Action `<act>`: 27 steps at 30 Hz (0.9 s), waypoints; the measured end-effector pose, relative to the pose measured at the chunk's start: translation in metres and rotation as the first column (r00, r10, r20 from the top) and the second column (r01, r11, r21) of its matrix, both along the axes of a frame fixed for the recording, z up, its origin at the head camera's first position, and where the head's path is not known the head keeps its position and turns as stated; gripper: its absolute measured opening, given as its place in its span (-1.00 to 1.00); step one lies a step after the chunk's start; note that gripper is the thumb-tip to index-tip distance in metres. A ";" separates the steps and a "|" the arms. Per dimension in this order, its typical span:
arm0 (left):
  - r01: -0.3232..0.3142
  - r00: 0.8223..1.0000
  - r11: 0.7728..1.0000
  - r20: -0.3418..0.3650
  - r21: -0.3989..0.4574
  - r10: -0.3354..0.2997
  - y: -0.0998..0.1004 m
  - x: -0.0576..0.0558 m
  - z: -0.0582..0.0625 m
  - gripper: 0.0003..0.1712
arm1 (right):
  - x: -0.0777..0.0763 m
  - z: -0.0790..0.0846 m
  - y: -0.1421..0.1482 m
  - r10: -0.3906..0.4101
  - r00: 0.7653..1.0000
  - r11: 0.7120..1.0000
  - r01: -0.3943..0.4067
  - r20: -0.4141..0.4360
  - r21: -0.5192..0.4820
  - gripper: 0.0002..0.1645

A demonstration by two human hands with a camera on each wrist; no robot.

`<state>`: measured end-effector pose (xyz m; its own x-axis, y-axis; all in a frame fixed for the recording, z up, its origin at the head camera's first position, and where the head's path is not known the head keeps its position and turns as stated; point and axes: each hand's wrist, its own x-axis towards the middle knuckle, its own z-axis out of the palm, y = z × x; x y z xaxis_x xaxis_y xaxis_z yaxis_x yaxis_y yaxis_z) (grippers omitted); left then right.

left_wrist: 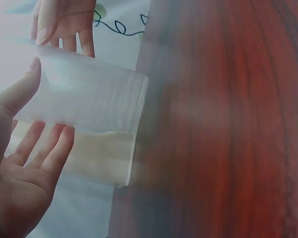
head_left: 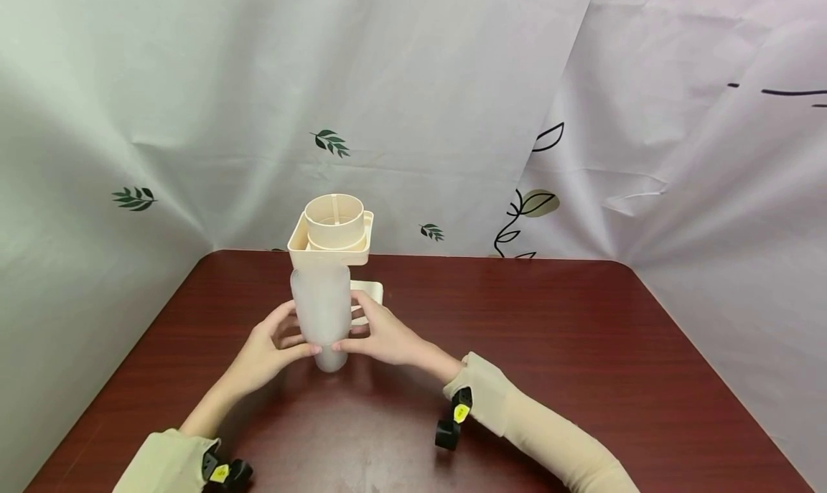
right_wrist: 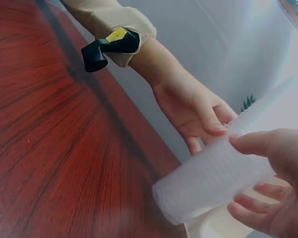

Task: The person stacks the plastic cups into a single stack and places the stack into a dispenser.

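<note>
Both hands hold a frosted, translucent cylinder (head_left: 321, 303) with fine rings along its side, which looks like a stack of plastic cups. My left hand (head_left: 274, 342) grips it from the left, thumb on the near side and fingers around behind. From the right, my right hand (head_left: 384, 331) does the same, its thumb tip close to the left one. Behind the stack stands a cream plastic holder (head_left: 329, 256) with a round open ring on a square tray; its middle is hidden by the stack. In the right wrist view the ringed stack (right_wrist: 213, 178) lies between both hands.
The holder's pale base (head_left: 373, 290) shows behind the right fingers on the dark red wooden table (head_left: 517, 335). A white cloth backdrop (head_left: 420, 105) with leaf prints hangs around the back and sides. Each wrist wears a small black camera (head_left: 447, 433).
</note>
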<state>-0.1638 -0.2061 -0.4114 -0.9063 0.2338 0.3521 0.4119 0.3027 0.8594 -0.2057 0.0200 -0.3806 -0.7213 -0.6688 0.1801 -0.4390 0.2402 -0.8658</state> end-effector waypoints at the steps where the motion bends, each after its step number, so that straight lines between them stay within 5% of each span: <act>1: -0.011 1.000 1.000 -0.011 0.003 0.011 0.001 0.001 0.002 -0.23 | 0.001 0.001 0.000 -0.013 1.000 1.000 0.013 -0.011 -0.006 -0.10; 16: -0.059 0.986 0.982 -0.142 0.179 0.085 0.019 0.010 0.050 -0.23 | 0.012 0.039 0.009 -0.099 0.987 0.978 0.074 -0.124 -0.196 -0.18; 27: -0.076 0.971 0.972 -0.206 0.224 0.124 0.034 0.002 0.093 -0.33 | 0.005 0.076 0.016 -0.138 0.976 0.959 0.090 -0.166 -0.270 -0.19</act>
<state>-0.1615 -0.1725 -0.3181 -0.8175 0.0442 0.5742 0.5724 0.1718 0.8017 -0.2002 0.0358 -0.3043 -0.7290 -0.4967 0.4710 -0.5771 0.0761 -0.8131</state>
